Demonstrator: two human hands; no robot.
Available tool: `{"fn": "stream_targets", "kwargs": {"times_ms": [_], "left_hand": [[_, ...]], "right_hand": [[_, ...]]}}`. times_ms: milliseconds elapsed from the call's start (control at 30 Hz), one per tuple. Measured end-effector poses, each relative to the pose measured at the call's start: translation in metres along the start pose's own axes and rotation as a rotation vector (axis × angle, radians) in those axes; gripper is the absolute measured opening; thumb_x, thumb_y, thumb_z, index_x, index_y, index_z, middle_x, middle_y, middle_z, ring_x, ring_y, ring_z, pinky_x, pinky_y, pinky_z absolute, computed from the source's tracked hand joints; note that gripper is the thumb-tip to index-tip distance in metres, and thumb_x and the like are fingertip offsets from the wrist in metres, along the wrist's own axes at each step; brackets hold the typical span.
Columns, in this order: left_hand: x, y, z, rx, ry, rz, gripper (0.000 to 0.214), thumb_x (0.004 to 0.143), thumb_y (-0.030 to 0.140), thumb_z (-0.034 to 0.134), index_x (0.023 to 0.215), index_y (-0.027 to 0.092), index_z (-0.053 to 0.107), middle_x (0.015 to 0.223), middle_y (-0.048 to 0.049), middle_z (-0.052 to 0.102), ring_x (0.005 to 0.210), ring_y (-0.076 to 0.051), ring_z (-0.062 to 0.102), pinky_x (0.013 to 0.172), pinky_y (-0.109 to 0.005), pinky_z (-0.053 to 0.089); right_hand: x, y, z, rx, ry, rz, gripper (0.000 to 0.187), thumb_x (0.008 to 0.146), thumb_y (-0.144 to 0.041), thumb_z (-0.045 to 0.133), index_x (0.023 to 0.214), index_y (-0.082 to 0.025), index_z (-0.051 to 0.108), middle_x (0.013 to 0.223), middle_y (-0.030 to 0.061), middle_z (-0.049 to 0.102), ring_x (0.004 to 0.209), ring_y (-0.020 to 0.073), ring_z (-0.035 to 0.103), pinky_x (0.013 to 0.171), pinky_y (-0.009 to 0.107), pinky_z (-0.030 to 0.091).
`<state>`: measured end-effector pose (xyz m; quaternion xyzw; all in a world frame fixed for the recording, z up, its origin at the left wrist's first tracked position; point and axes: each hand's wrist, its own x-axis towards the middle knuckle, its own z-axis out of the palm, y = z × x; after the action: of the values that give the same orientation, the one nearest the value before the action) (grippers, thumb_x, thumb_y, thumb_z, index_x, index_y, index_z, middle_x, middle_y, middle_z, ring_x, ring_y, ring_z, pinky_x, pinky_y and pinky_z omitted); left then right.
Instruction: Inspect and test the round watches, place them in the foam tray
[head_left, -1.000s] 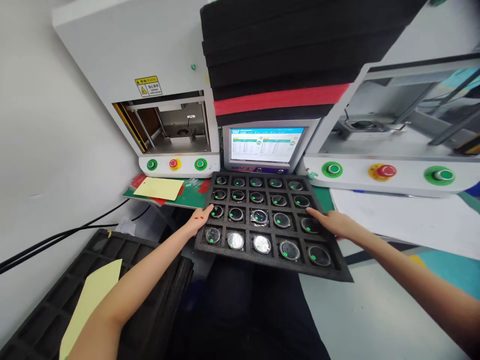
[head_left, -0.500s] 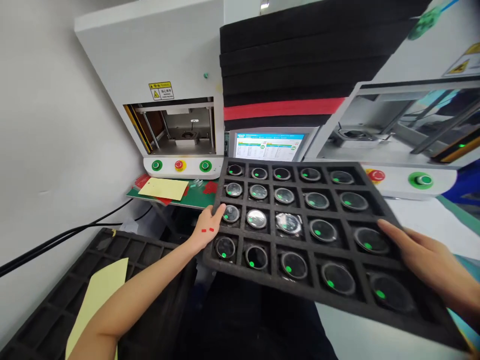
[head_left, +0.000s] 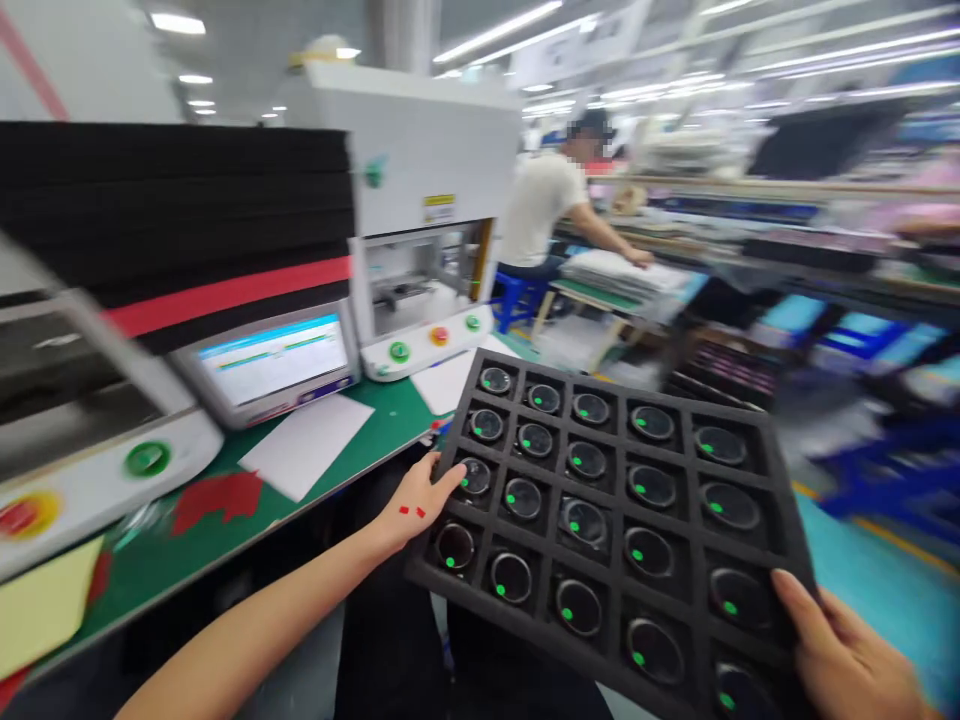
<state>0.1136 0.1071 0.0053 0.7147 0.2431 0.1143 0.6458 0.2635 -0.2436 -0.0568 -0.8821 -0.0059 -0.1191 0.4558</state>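
A black foam tray [head_left: 541,532] with a grid of square pockets hangs tilted in front of me, held by both hands. In its pockets lie several round dark glass discs [head_left: 652,487], each with a small green dot sticker. My left hand [head_left: 420,500] grips the tray's left edge, thumb on top and the other fingers hidden beneath; two small red stickers mark its back. My right hand [head_left: 851,650] clasps the right edge, thumb over the rim. The tray is above my lap, clear of the bench.
To the left a green bench [head_left: 300,455] carries a monitor [head_left: 274,362], white paper [head_left: 307,443], red scraps [head_left: 217,502] and machine control panels. Black foam trays [head_left: 225,220] are stacked above the monitor. Farther back, a person [head_left: 536,205] sits on a blue stool [head_left: 514,298] beside a low table.
My view has swung right, away from the left machine toward the aisle and a seated co-worker. The tray has turned along with me, still in both hands.
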Motion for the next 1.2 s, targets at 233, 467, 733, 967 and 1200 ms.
{"fn": "stream_targets", "kwargs": {"times_ms": [233, 467, 733, 967, 1200], "left_hand": [[0.106, 0.018, 0.118, 0.182, -0.317, -0.03, 0.043, 0.078, 0.053, 0.056, 0.097, 0.015, 0.064, 0.103, -0.0113, 0.073, 0.1, -0.028, 0.066, 0.089, -0.038, 0.049], [0.24, -0.031, 0.288, 0.572, -0.532, -0.018, 0.029, 0.092, 0.04, 0.056, 0.088, 0.013, 0.063, 0.084, -0.003, 0.067, 0.076, -0.016, 0.063, 0.073, -0.033, 0.053], [0.335, -0.156, 0.464, 1.012, -0.773, 0.123, 0.03, 0.093, 0.037, 0.059, 0.113, 0.015, 0.062, 0.115, -0.0082, 0.065, 0.104, -0.022, 0.063, 0.091, -0.044, 0.053], [0.349, -0.26, 0.522, 1.295, -1.002, 0.157, 0.034, 0.093, 0.038, 0.058, 0.12, 0.016, 0.06, 0.121, -0.0097, 0.062, 0.109, -0.024, 0.061, 0.096, -0.048, 0.05], [0.332, -0.336, 0.56, 1.357, -1.298, 0.253, 0.035, 0.093, 0.036, 0.058, 0.123, 0.017, 0.058, 0.128, -0.0105, 0.059, 0.113, -0.025, 0.059, 0.097, -0.049, 0.05]], "right_hand": [[-0.019, 0.066, -0.022, 0.145, 0.349, 0.397, 0.06, 0.066, -0.075, 0.055, 0.085, -0.018, 0.067, 0.078, 0.008, 0.071, 0.071, 0.0261, 0.065, 0.062, 0.035, 0.051], [-0.03, 0.177, 0.043, 0.182, 0.585, 0.721, 0.043, 0.093, -0.056, 0.054, 0.102, -0.014, 0.061, 0.094, 0.0053, 0.065, 0.082, 0.0167, 0.062, 0.078, 0.036, 0.052], [-0.041, 0.278, 0.15, 0.362, 0.42, 1.126, 0.03, 0.095, -0.036, 0.06, 0.116, -0.014, 0.06, 0.112, 0.0074, 0.063, 0.096, 0.019, 0.063, 0.083, 0.039, 0.055], [-0.072, 0.325, 0.232, 0.581, 0.25, 1.55, 0.034, 0.095, -0.035, 0.06, 0.122, -0.015, 0.057, 0.117, 0.0086, 0.06, 0.098, 0.02, 0.063, 0.083, 0.04, 0.056], [-0.095, 0.366, 0.28, 0.702, 0.253, 1.795, 0.034, 0.095, -0.035, 0.06, 0.123, -0.016, 0.056, 0.118, 0.0086, 0.06, 0.098, 0.0201, 0.063, 0.083, 0.04, 0.056]]}}
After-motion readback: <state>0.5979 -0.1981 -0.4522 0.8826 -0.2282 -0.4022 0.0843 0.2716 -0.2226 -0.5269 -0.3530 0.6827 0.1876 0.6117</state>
